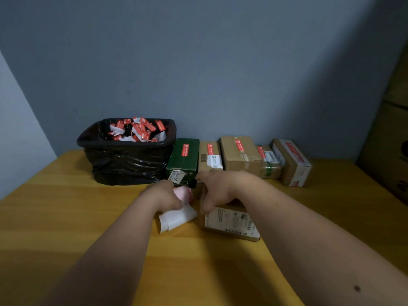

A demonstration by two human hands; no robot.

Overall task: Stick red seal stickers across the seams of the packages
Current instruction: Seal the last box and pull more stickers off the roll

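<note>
Surface: a yellow wooden table (66, 217) carried everything.
At the grip: a brown box with a white label (229, 221) lay under the right hand (217, 191); a white sticker roll (176, 217) lay under the left hand (164, 197).
Beyond the hands: a row of packages stood along the wall, a green box (184, 157) just past the left hand, then four cardboard boxes (240, 155) running rightward, each bearing a red seal (239, 145).
Beyond and left of the grip: a bin lined with a black bag (128, 160) touched the green box.
</note>
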